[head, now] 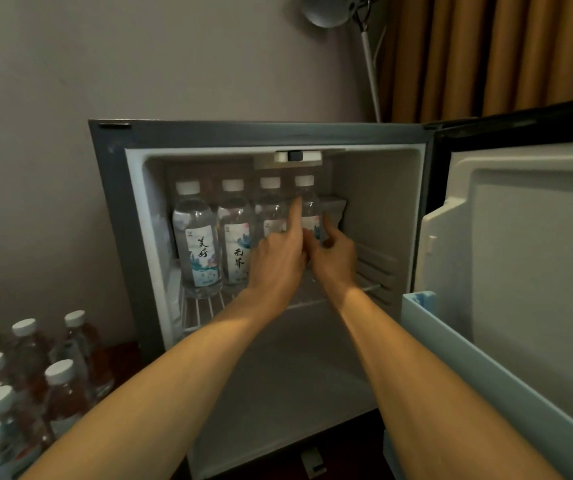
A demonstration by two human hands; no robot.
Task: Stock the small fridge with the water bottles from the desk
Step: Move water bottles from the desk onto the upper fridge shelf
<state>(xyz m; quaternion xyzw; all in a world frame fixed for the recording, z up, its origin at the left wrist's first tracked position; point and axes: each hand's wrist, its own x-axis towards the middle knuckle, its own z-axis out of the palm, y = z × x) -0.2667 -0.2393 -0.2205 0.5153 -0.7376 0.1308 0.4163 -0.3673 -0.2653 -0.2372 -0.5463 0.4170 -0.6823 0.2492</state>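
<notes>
The small fridge (pixel 111 209) stands open, its door (pixel 527 258) swung to the right. Several clear water bottles with white caps stand in a row on its wire shelf (pixel 202 313). Both my hands reach inside. My right hand (pixel 335 258) grips the rightmost bottle (pixel 307 202) low on its body. My left hand (pixel 279 258) rests against the same bottle, forefinger stretched up along it, partly covering the third bottle (pixel 271 206). Several more bottles (pixel 28 368) stand on the desk at the lower left.
The fridge's lower compartment (pixel 278 375) holds nothing. A light blue door shelf (pixel 451 344) juts out at the right. A lamp pole (pixel 371 74) and orange curtain (pixel 485 53) stand behind the fridge. A small white container (pixel 333 206) sits at the shelf's back right.
</notes>
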